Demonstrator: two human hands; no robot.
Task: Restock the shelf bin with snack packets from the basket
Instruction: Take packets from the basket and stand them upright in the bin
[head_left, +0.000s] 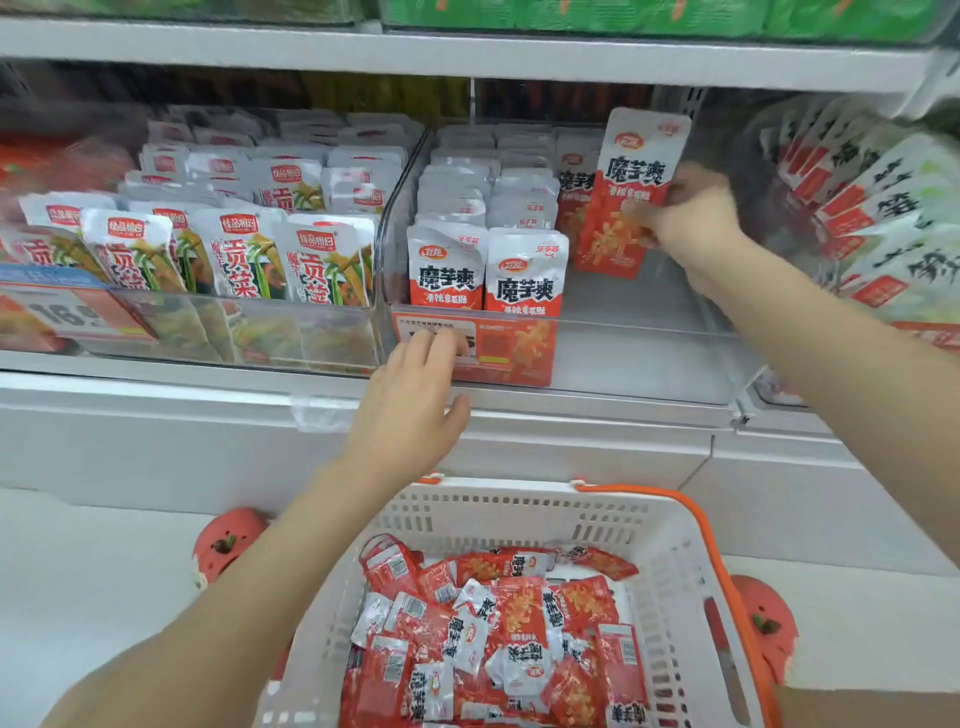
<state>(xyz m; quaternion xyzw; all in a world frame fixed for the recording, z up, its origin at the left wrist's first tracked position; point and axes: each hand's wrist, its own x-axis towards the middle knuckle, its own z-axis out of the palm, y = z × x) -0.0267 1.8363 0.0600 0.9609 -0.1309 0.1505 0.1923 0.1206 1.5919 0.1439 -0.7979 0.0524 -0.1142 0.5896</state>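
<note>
A clear shelf bin (644, 358) holds two rows of red-and-white snack packets (488, 270) on its left side; its right part is bare. My right hand (685, 213) pinches one upright red-and-white packet (631, 192) inside the bin, in front of a short third row at the back. My left hand (415, 400) rests with straight fingers on the bin's front wall, over the red price label (498, 345). Below stands a white basket (519, 512) with an orange handle, holding several loose packets (498, 629) of the same kind.
To the left, another clear bin (208, 327) is packed with green-and-white packets. More white packets (872, 208) lean at the right. A shelf board (467, 52) runs overhead. Two red shoes (228, 540) stand on the pale floor beside the basket.
</note>
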